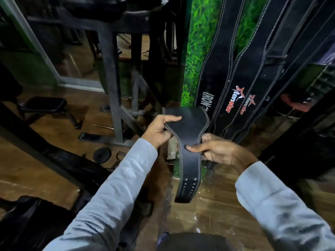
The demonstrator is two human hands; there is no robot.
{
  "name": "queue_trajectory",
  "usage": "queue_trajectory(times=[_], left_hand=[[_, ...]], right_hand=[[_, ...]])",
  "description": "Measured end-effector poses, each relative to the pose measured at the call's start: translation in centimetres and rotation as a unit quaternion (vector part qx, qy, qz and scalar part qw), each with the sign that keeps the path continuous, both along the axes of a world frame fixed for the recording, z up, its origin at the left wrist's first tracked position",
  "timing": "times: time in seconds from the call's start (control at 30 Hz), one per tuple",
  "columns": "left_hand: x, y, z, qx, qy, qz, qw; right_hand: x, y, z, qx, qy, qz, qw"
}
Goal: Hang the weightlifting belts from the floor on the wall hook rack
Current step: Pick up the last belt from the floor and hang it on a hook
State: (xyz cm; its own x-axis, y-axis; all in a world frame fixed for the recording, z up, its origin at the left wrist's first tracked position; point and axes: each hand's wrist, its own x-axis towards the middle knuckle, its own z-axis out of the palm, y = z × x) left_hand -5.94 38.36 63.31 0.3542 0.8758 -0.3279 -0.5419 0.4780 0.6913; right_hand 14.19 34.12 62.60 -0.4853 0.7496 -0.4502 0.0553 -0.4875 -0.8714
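Head view: left hand (159,131) and right hand (215,151) each pinch the black weightlifting belt (190,142); hanging belts (235,73) run past the top edge, hooks unseen.

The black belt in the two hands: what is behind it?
Behind the held belt hang other belts against a grass-print wall, with wooden floor below. The hooks holding them are out of view. Both hands, left and right, grip the belt.
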Motion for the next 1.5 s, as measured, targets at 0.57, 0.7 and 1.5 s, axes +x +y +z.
queue_trajectory(times=[0.57,0.7,1.5], left_hand=[[-4.1,-5.5,1.2,0.056,0.088,0.040,0.994],[-4.0,-2.7,4.9,0.045,0.120,0.078,0.989],[-8.5,-2.6,7.9,0.239,0.259,0.217,0.910]], right_hand=[[-2.2,3.3,1.7,0.101,0.056,-0.097,0.989],[-1.6,1.2,-0.5,0.113,0.068,-0.066,0.989],[-4.6,2.1,0.3,0.259,-0.003,-0.071,0.963]])
